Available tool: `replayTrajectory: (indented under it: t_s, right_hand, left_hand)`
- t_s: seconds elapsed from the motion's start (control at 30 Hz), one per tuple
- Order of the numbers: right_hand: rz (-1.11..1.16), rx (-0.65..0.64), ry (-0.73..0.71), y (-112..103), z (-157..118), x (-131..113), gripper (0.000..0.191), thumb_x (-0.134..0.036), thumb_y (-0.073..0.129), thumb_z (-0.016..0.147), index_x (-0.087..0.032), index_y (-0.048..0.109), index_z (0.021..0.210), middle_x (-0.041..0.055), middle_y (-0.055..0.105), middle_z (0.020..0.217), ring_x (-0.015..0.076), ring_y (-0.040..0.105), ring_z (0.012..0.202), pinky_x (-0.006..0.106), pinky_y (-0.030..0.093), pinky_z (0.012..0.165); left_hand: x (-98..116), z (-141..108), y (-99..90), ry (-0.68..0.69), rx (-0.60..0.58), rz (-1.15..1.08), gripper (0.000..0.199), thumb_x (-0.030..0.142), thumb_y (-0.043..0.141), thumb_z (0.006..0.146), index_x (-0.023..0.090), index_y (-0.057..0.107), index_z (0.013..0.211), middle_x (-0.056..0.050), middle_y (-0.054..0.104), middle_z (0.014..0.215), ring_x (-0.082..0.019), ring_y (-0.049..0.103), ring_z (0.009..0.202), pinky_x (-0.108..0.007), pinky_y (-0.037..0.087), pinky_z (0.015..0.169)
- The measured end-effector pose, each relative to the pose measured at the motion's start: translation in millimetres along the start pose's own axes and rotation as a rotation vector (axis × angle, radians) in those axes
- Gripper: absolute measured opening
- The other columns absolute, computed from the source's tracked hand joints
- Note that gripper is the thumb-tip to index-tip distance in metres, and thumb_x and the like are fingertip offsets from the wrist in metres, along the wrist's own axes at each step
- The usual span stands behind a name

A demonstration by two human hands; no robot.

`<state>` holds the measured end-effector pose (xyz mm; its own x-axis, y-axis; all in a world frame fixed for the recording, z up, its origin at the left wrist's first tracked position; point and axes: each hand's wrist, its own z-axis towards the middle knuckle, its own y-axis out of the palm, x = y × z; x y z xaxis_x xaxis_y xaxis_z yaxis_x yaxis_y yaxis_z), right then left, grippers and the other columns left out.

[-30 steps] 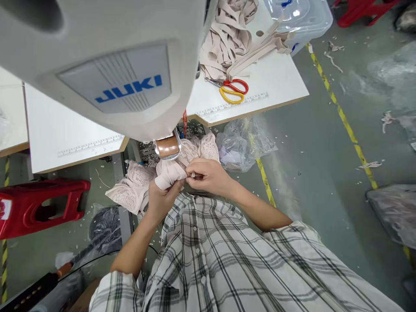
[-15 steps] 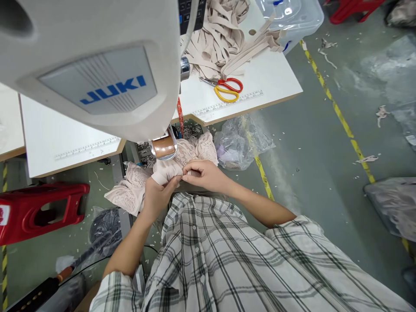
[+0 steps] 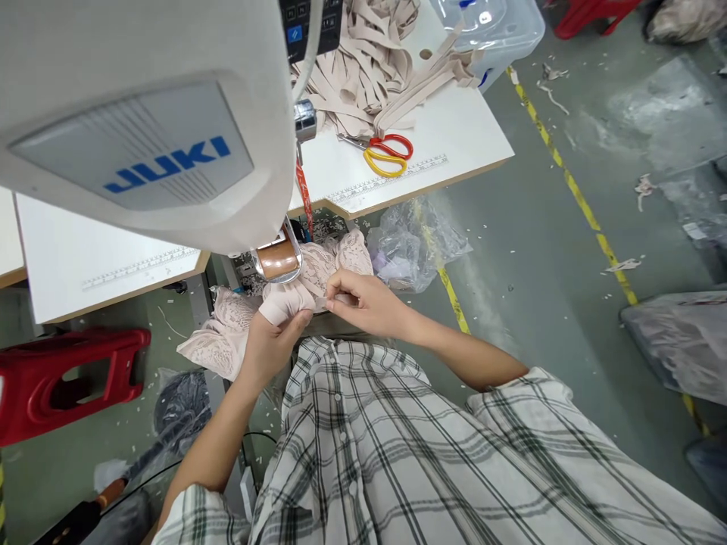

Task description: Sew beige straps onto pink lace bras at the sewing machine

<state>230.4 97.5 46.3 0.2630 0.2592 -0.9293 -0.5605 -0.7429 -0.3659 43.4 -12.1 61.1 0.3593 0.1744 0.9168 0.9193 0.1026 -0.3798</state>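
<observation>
A pale beige lace bra (image 3: pixel 221 333) lies spread below the head of the JUKI sewing machine (image 3: pixel 164 170). Its smooth fabric band is bunched just in front of the machine's metal guard (image 3: pixel 278 261). My left hand (image 3: pixel 271 344) is closed on this band, thumb on top. To its right, my right hand (image 3: pixel 369 303) pinches the band's edge between thumb and fingertips, a short stretch of fabric running between the hands. One lace cup shows left of my left hand, another beyond my right hand. The needle area is hidden by the machine head.
Red-and-yellow-handled scissors (image 3: pixel 389 155) lie on the white machine table (image 3: pixel 477 140), near a heap of beige fabric strips (image 3: pixel 369 68). A clear plastic box (image 3: pixel 505 30) stands behind. A red stool (image 3: pixel 73 378) is at left; a plastic bag (image 3: pixel 417 242) hangs below the table's edge.
My right hand has moved slightly right, away from my left hand, and more of the band's edge shows between them. My left hand keeps its grip. The camera view has shifted a little.
</observation>
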Motion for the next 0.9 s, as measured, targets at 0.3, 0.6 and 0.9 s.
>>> replayTrajectory:
  t_s: [0.3,0.6,0.9]
  right_hand:
    - [-0.113,-0.05,-0.037,-4,1,-13,0.009,-0.02,0.058,0.092,-0.02,0.049,0.093,-0.0064,0.05,0.069,0.0105,0.045,0.061,0.025,0.03,0.062]
    - [-0.087,-0.162,-0.011,-16,14,-9,0.015,-0.029,0.066,0.087,-0.019,0.068,0.098,0.0011,0.072,0.091,0.0153,0.061,0.081,0.027,0.037,0.073]
    - [0.545,-0.287,0.292,-4,20,12,0.024,-0.039,0.067,0.084,-0.016,0.07,0.091,-0.0048,0.057,0.064,0.0066,0.041,0.051,0.022,0.027,0.048]
  left_hand:
    - [14,-4,4.9,-0.037,0.03,0.093,0.021,0.03,0.063,0.092,0.017,0.074,0.105,-0.005,0.074,0.097,-0.019,0.066,0.092,-0.028,0.051,0.081]
    - [17,0,2.5,-0.061,0.054,0.076,0.018,0.03,0.068,0.088,0.016,0.073,0.079,-0.001,0.069,0.071,-0.016,0.06,0.07,-0.026,0.049,0.065]
    - [8,8,8.0,-0.201,0.114,-0.185,0.023,0.036,0.076,0.083,0.015,0.077,0.091,-0.006,0.078,0.089,-0.022,0.07,0.084,-0.032,0.056,0.079]
